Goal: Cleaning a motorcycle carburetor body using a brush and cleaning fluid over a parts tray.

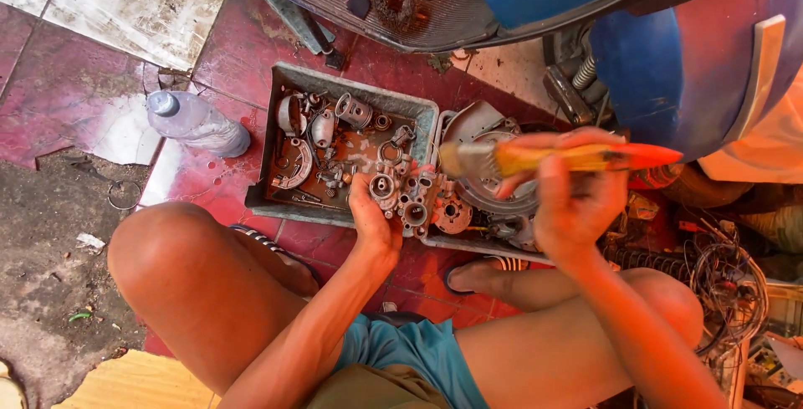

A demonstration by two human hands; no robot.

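Head view: tray (272, 154) rim beside bottle (197, 123)

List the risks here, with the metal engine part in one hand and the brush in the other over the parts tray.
1. The left hand grips the metal engine part by one edge only; it may slip into the parts tray and knock the small pieces there.
2. The brush in the right hand could flick grime towards the face.
3. The plastic bottle lies on its side on the tiles; it may roll.
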